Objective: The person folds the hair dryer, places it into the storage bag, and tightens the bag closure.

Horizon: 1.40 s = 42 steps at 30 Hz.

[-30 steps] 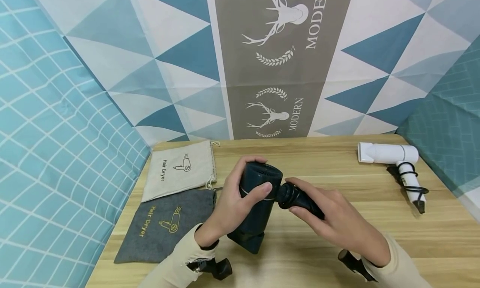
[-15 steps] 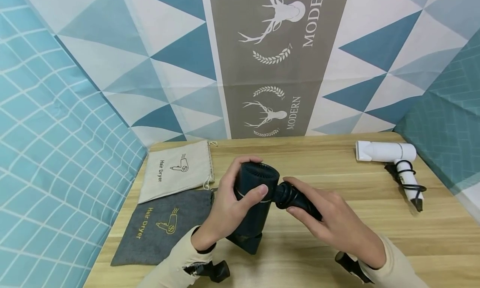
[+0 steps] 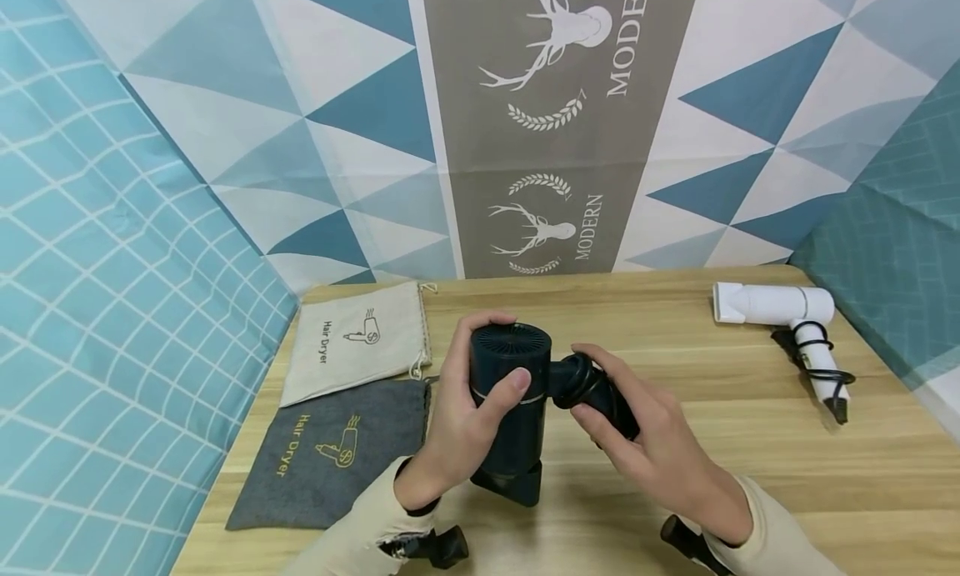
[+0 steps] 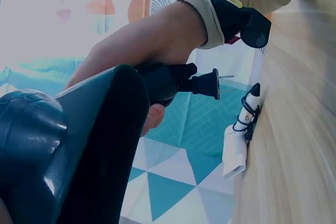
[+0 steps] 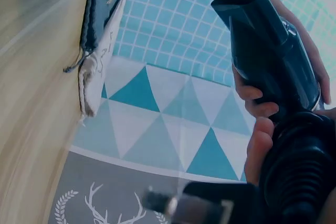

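Observation:
A dark blue-black hair dryer (image 3: 513,438) is held above the table in both hands, its round vented end up and its flat nozzle (image 3: 513,483) down. My left hand (image 3: 468,418) grips the barrel, thumb across its front. My right hand (image 3: 660,443) holds the handle, where black cord (image 3: 579,380) is wound in coils near the barrel. In the left wrist view a two-pin plug (image 4: 207,84) sticks out past the right hand. The right wrist view shows the coiled cord (image 5: 302,156) close up and the nozzle (image 5: 244,4) beyond. Most of the handle is hidden by the right hand.
Two drawstring pouches printed "Hair Dryer", one beige (image 3: 360,338) and one grey (image 3: 330,455), lie at the left of the wooden table (image 3: 675,309). A white hair dryer (image 3: 776,306) with cord round its handle lies at the right. Patterned cloth walls surround the table.
The dark hair dryer's barrel has turned more upright, its nozzle swinging to the right. My right hand has shifted slightly left with the handle, which angles down more. Both hands keep their grip.

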{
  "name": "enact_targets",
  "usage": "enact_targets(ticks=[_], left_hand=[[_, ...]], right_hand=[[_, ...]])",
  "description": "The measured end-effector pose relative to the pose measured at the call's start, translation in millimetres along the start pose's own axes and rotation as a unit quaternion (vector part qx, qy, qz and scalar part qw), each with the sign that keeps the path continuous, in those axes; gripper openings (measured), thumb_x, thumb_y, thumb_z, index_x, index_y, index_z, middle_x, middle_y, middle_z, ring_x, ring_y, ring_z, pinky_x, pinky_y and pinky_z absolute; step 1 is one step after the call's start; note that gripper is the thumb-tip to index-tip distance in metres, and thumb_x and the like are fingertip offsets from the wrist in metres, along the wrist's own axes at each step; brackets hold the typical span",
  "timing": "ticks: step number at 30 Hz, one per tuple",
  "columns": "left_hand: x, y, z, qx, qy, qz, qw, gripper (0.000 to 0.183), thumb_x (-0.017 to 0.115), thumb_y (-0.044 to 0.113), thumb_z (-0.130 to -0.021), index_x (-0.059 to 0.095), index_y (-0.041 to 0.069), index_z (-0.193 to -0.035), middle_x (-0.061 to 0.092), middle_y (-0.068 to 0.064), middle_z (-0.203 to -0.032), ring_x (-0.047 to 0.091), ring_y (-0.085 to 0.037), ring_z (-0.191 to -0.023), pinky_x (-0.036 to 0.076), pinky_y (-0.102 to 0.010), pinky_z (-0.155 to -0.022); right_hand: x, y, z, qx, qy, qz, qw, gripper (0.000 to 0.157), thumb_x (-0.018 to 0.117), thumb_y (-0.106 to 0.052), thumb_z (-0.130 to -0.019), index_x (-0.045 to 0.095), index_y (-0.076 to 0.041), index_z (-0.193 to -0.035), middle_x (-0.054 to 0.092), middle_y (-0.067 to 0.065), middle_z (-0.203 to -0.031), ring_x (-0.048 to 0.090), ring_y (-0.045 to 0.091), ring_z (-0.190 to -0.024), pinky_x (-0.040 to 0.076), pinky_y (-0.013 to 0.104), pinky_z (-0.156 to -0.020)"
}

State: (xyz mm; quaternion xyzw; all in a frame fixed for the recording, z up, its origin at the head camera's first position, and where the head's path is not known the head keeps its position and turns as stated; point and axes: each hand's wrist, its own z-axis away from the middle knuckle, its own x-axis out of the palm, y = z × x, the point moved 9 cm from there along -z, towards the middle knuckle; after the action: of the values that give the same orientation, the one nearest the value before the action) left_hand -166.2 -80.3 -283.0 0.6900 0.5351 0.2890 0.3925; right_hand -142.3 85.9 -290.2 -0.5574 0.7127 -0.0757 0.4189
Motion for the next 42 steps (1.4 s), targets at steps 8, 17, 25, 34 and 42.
enact_targets(ticks=[8, 17, 25, 34, 42], left_hand=[[-2.9, -4.8, 1.6, -0.015, 0.001, 0.000, 0.9999, 0.046, 0.060, 0.025, -0.097, 0.044, 0.013, -0.138, 0.060, -0.013, -0.119, 0.067, -0.027, -0.096, 0.059, -0.042, -0.075], [2.6, 7.2, 0.6, 0.032, -0.037, 0.064, 0.9968, 0.057, 0.058, 0.029, -0.099, 0.032, 0.005, -0.145, 0.051, -0.023, -0.129, 0.061, -0.030, -0.108, 0.056, -0.041, -0.086], [2.9, 12.5, 1.7, 0.066, -0.019, 0.095, 0.9931, 0.033, 0.059, 0.021, -0.098, 0.047, -0.004, -0.117, 0.056, -0.029, -0.116, 0.060, -0.034, -0.107, 0.054, -0.038, -0.087], [2.5, 23.7, 4.8, 0.108, 0.005, 0.095, 0.9896, 0.032, 0.057, 0.020, -0.097, 0.046, -0.007, -0.110, 0.055, -0.034, -0.111, 0.060, -0.036, -0.105, 0.056, -0.038, -0.081], [2.9, 33.7, 7.9, 0.135, 0.018, 0.079, 0.9875, 0.038, 0.056, 0.025, -0.096, 0.046, -0.009, -0.109, 0.058, -0.032, -0.110, 0.060, -0.037, -0.102, 0.055, -0.039, -0.081]], right_hand=[[8.1, 13, 4, 0.096, -0.099, -0.057, 0.989, 0.065, 0.065, -0.008, -0.096, 0.035, -0.025, -0.151, 0.057, -0.007, -0.082, 0.055, 0.006, -0.063, 0.047, 0.024, -0.053], [7.4, 3, 6, 0.091, -0.111, -0.123, 0.982, 0.060, 0.058, 0.000, -0.098, 0.038, -0.020, -0.151, 0.057, -0.003, -0.082, 0.057, 0.010, -0.057, 0.049, 0.026, -0.051], [12.0, -2, 9, 0.084, -0.124, -0.123, 0.981, 0.059, 0.059, 0.000, -0.097, 0.039, -0.019, -0.149, 0.056, -0.006, -0.081, 0.056, 0.007, -0.056, 0.049, 0.025, -0.049], [10.7, -14, 12, 0.062, -0.070, -0.111, 0.989, 0.060, 0.061, 0.005, -0.093, 0.040, -0.012, -0.147, 0.058, -0.006, -0.080, 0.056, 0.002, -0.056, 0.048, 0.018, -0.049], [7.8, -23, 14, 0.049, -0.022, -0.094, 0.994, 0.062, 0.063, 0.009, -0.089, 0.043, -0.008, -0.145, 0.059, -0.005, -0.081, 0.056, 0.003, -0.056, 0.046, 0.016, -0.050]])
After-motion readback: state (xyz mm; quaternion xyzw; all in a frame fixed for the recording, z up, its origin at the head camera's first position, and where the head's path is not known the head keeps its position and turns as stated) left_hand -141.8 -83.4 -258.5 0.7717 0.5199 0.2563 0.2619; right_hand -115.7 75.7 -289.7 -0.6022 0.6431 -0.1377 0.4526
